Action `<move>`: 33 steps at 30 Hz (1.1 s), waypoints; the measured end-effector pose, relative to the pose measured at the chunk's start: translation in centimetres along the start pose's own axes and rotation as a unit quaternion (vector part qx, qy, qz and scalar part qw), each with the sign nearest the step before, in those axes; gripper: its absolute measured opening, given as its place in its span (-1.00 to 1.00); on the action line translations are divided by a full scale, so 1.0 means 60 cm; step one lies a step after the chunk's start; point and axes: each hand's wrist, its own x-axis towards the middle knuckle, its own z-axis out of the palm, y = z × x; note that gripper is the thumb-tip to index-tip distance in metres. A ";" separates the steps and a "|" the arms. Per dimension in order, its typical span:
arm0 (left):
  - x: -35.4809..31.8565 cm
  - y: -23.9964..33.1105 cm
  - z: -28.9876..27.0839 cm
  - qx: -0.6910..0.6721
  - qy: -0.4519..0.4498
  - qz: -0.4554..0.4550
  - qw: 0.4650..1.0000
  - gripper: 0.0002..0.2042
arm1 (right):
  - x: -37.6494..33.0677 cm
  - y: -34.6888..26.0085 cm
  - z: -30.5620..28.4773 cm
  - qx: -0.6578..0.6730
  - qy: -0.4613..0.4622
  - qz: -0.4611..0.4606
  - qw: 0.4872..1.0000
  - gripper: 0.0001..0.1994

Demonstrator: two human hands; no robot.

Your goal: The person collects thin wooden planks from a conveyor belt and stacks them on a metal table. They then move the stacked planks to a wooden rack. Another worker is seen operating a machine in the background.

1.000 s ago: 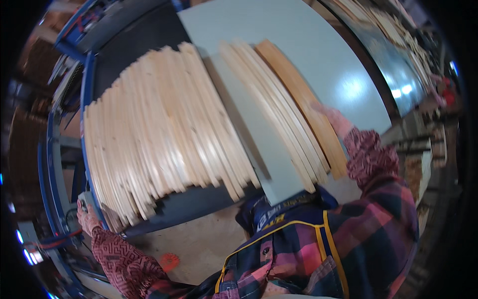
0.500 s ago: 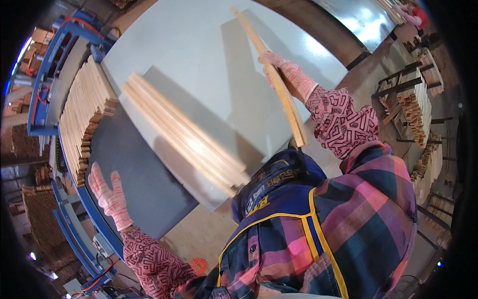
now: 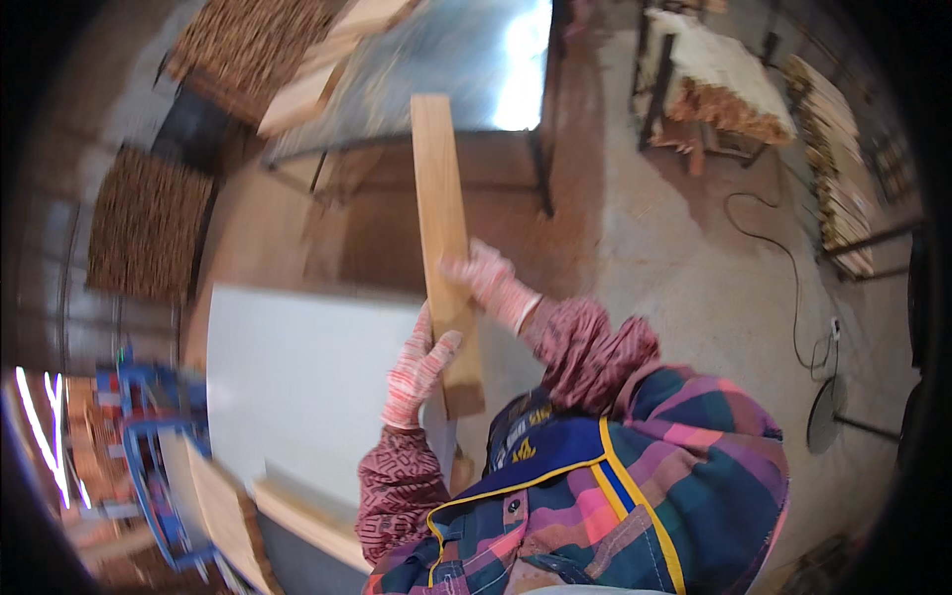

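A long pale wooden board (image 3: 440,188) is held lengthwise in front of me, its far end pointing away toward a metal-topped table. My right hand (image 3: 488,286), in a pink and white knit glove, grips its right edge near the middle. Closer to me, my left hand (image 3: 420,375) in a matching glove is closed on the board's left side, thumb across the upper face. Both hands' undersides are hidden by the board. Beneath and left of it lies a white tabletop (image 3: 297,367).
Wooden boards (image 3: 312,524) lie at the white table's near end, beside a board stack (image 3: 226,511) and blue machinery (image 3: 159,466). Ahead stands a metal-topped table (image 3: 407,89) carrying boards (image 3: 302,94). A loaded rack (image 3: 719,84) stands far right; a black cable (image 3: 793,268) crosses the floor.
My view has turned right, away from the blue machinery. My left hand, open and apart before, now grips the board that my right hand held alone. The board's broad face now shows.
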 end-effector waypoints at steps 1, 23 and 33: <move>0.047 -0.001 0.003 -0.019 0.033 0.010 0.999 -0.42 | 0.041 0.035 -0.003 0.104 0.003 -0.049 0.993 -0.59; 0.628 0.373 0.363 0.516 -0.118 0.622 0.577 -0.80 | -0.033 -0.283 -0.494 -0.676 0.434 -0.002 0.596 -0.53; 0.808 0.373 0.610 0.477 -0.230 0.523 0.668 -0.66 | 0.036 -0.588 -0.838 -0.427 0.706 0.023 0.565 -0.51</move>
